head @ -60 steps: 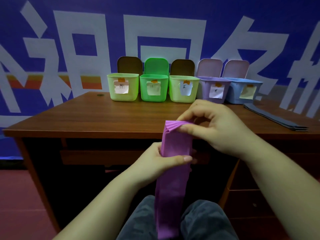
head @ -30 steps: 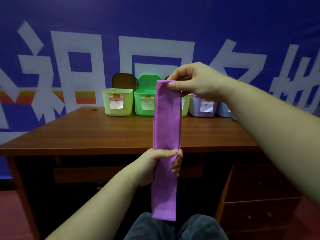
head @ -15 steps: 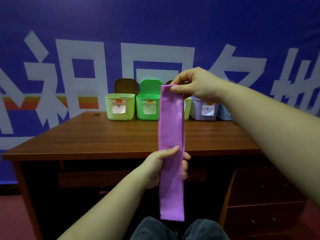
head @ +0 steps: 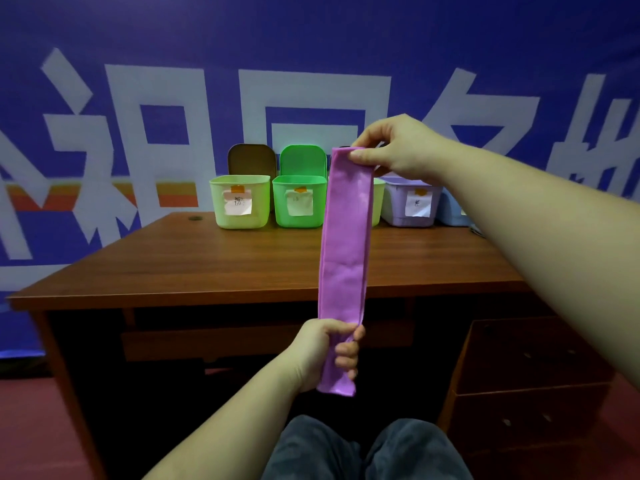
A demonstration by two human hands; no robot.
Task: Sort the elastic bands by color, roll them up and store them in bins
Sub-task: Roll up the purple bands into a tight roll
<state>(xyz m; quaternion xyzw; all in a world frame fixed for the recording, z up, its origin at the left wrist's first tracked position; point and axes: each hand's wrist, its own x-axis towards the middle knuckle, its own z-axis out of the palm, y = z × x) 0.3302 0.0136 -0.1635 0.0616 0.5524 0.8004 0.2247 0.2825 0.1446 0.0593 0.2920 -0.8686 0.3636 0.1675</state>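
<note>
Before the bins [head: 299, 206], both hands hold the purple band [head: 344, 251] upright.

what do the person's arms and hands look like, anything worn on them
Both the left hand and the right hand are bare: no gloves, rings, watch or wristband show. Both forearms are bare too, with no sleeves in view. Short, unpainted nails.

You hold the purple band [head: 344, 244] flat and upright before five labelled bins [head: 240, 202] lined along the desk [head: 207, 265].
</note>
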